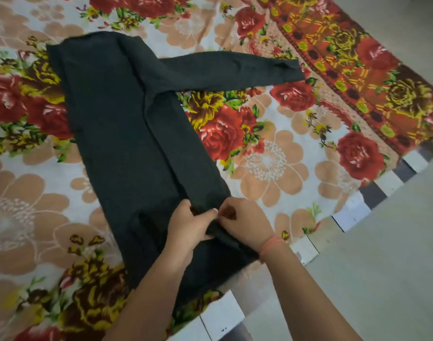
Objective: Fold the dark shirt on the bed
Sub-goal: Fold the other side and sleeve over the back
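Observation:
The dark shirt (117, 124) lies flat on the bed, its length running from the far left toward the near edge. One long sleeve (235, 70) sticks out to the right across the sheet. The right side of the body is folded inward along a lengthwise crease. My left hand (190, 225) and my right hand (245, 222) meet at the near end of that folded strip, both pinching the dark cloth, fingertips almost touching. A thin orange thread circles my right wrist.
The bed is covered by a floral sheet (272, 156) with red roses and tan flowers. A red and orange patterned border (358, 77) runs along the right side. The bed's near edge (346, 212) shows black and white blocks, with pale floor (395, 267) beyond.

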